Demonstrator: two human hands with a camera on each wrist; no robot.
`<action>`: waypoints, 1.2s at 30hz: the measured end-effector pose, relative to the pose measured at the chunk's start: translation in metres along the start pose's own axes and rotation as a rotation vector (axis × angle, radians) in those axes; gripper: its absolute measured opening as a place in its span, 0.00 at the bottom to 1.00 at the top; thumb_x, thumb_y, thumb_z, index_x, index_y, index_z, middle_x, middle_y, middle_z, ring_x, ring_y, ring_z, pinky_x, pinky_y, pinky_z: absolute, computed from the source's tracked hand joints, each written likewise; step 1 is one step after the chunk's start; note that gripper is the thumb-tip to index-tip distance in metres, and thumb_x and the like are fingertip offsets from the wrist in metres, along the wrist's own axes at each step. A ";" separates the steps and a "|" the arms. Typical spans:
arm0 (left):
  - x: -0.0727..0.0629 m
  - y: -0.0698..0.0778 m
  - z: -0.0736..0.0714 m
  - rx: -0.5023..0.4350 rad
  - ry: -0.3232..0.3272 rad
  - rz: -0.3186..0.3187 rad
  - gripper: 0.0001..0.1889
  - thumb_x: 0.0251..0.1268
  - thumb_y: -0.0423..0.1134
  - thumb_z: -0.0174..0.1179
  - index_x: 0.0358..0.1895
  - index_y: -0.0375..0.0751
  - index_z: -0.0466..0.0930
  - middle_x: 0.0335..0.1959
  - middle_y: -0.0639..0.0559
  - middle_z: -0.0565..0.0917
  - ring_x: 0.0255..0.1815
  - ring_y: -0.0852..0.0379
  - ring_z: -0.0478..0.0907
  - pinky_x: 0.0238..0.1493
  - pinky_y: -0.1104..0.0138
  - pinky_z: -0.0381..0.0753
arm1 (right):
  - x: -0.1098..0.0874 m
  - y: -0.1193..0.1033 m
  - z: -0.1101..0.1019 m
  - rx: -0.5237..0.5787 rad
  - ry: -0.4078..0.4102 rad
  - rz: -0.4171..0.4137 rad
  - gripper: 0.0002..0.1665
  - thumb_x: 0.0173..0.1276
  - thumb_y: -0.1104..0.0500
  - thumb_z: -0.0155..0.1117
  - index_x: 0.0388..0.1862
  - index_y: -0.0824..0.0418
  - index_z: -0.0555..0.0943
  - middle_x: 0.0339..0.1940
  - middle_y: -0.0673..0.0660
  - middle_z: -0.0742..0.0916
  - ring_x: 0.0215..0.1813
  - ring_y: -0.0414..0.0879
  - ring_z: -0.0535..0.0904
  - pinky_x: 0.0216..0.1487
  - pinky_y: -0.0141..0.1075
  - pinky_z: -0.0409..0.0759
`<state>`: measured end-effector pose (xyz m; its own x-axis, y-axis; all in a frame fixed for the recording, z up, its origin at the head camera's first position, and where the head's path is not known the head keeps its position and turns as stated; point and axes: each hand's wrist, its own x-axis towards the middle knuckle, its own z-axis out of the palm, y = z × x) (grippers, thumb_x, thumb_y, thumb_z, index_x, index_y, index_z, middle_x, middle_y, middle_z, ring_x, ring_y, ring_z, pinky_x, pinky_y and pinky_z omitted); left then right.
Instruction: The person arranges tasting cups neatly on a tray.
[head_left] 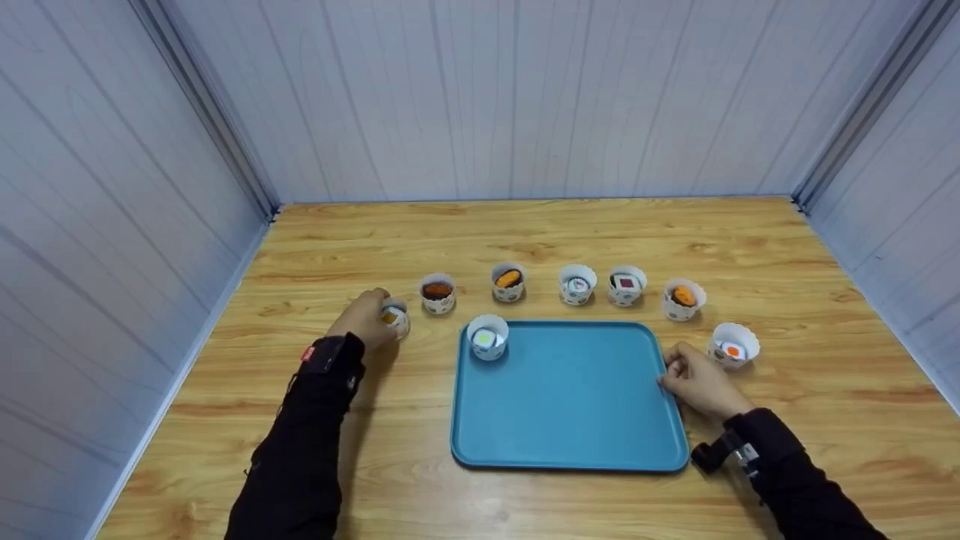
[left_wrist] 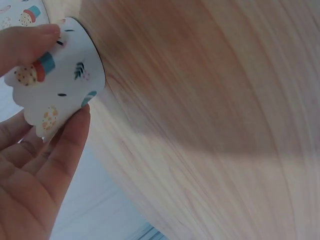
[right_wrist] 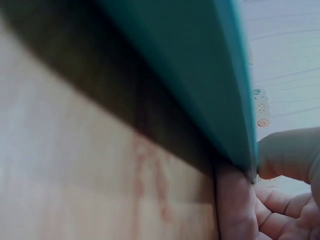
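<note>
At the left of the head view, my left hand (head_left: pixel 364 320) holds a patterned paper baking cup (head_left: pixel 400 321) with a small white piece inside, its top brownish orange. The left wrist view shows thumb and fingers on opposite sides of the cup (left_wrist: pixel 70 82), close to the tabletop. My right hand (head_left: pixel 703 383) pinches the right rim of a blue rectangular tray (head_left: pixel 570 397), thumb on top and fingers beneath in the right wrist view. Inside the tray's far left corner stands another paper cup (head_left: pixel 488 349), holding a white piece with a green centre.
Several more paper cups with sushi-like pieces form an arc behind the tray, from one cup (head_left: pixel 438 301) at left to another (head_left: pixel 733 354) beside my right hand. The wooden table (head_left: pixel 405 480) meets pale panel walls (head_left: pixel 480 97) at its back and sides.
</note>
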<state>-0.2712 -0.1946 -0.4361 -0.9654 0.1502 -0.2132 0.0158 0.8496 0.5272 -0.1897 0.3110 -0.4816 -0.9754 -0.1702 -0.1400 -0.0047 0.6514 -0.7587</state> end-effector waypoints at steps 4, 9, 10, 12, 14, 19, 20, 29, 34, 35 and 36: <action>-0.003 0.003 0.001 -0.017 0.015 0.017 0.29 0.58 0.34 0.65 0.63 0.30 0.68 0.53 0.37 0.78 0.49 0.46 0.74 0.51 0.55 0.74 | 0.000 -0.001 0.000 0.004 -0.002 0.007 0.16 0.65 0.65 0.61 0.48 0.71 0.70 0.32 0.55 0.76 0.30 0.40 0.72 0.29 0.29 0.73; -0.010 0.016 -0.002 -0.005 0.025 0.048 0.26 0.56 0.35 0.66 0.58 0.32 0.71 0.51 0.38 0.79 0.47 0.47 0.74 0.50 0.56 0.74 | 0.000 -0.001 0.000 0.019 -0.004 0.006 0.16 0.65 0.65 0.61 0.48 0.71 0.70 0.32 0.55 0.76 0.30 0.40 0.72 0.29 0.29 0.73; -0.012 0.020 -0.003 -0.002 0.026 0.056 0.25 0.56 0.36 0.67 0.57 0.32 0.72 0.51 0.38 0.79 0.47 0.48 0.74 0.49 0.56 0.74 | 0.000 0.000 0.000 0.020 -0.004 0.006 0.16 0.65 0.65 0.61 0.48 0.71 0.70 0.32 0.55 0.76 0.30 0.40 0.72 0.28 0.29 0.73; -0.015 0.029 -0.004 -0.001 0.031 0.079 0.25 0.56 0.36 0.68 0.56 0.33 0.72 0.51 0.39 0.79 0.45 0.48 0.74 0.47 0.57 0.74 | 0.000 0.000 0.000 0.016 -0.001 0.003 0.15 0.65 0.65 0.61 0.47 0.70 0.70 0.32 0.55 0.76 0.29 0.39 0.72 0.28 0.29 0.72; -0.018 0.038 -0.005 0.003 0.039 0.110 0.24 0.55 0.37 0.68 0.55 0.34 0.73 0.50 0.39 0.80 0.44 0.49 0.74 0.46 0.58 0.74 | 0.000 0.000 0.000 0.011 0.001 0.003 0.15 0.65 0.65 0.61 0.47 0.70 0.70 0.31 0.55 0.76 0.29 0.39 0.72 0.28 0.29 0.72; -0.023 0.066 -0.003 0.016 0.057 0.205 0.25 0.55 0.36 0.69 0.57 0.35 0.74 0.52 0.42 0.80 0.49 0.48 0.77 0.49 0.57 0.78 | -0.001 0.000 -0.001 0.003 0.004 -0.003 0.16 0.65 0.64 0.61 0.47 0.70 0.70 0.31 0.55 0.77 0.28 0.39 0.72 0.29 0.29 0.72; -0.024 0.072 -0.002 0.015 0.060 0.217 0.26 0.55 0.35 0.69 0.58 0.36 0.74 0.52 0.42 0.80 0.49 0.48 0.77 0.49 0.57 0.78 | -0.001 -0.001 0.000 -0.001 0.006 -0.005 0.16 0.65 0.64 0.61 0.47 0.70 0.70 0.31 0.55 0.77 0.28 0.39 0.72 0.29 0.29 0.72; -0.027 0.135 0.025 0.109 0.060 0.367 0.26 0.57 0.42 0.69 0.58 0.36 0.73 0.47 0.45 0.80 0.42 0.53 0.79 0.40 0.64 0.81 | -0.001 -0.001 0.000 -0.010 0.016 0.001 0.16 0.64 0.64 0.61 0.47 0.70 0.71 0.31 0.54 0.77 0.29 0.38 0.72 0.29 0.29 0.72; -0.021 0.161 0.048 0.193 0.018 0.446 0.28 0.60 0.45 0.67 0.60 0.36 0.70 0.48 0.45 0.79 0.42 0.53 0.79 0.41 0.64 0.80 | -0.001 -0.001 0.001 -0.001 0.018 0.008 0.16 0.64 0.64 0.62 0.47 0.69 0.70 0.31 0.54 0.76 0.28 0.38 0.72 0.29 0.29 0.72; -0.019 0.165 0.053 0.207 0.012 0.455 0.27 0.60 0.45 0.66 0.59 0.36 0.71 0.48 0.45 0.79 0.42 0.53 0.78 0.42 0.64 0.80 | -0.001 -0.001 0.001 0.002 0.017 0.011 0.16 0.65 0.64 0.62 0.47 0.69 0.70 0.31 0.54 0.76 0.28 0.39 0.72 0.28 0.29 0.72; -0.016 0.168 0.058 0.224 0.011 0.466 0.26 0.59 0.44 0.66 0.57 0.36 0.71 0.48 0.45 0.79 0.42 0.53 0.78 0.42 0.64 0.80 | -0.001 -0.002 0.001 0.002 0.017 0.013 0.16 0.65 0.64 0.62 0.47 0.69 0.70 0.31 0.54 0.76 0.28 0.39 0.72 0.28 0.29 0.72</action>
<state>-0.2376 -0.0246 -0.3916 -0.8453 0.5342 0.0119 0.4990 0.7812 0.3751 -0.1883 0.3095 -0.4808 -0.9789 -0.1496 -0.1390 0.0081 0.6519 -0.7583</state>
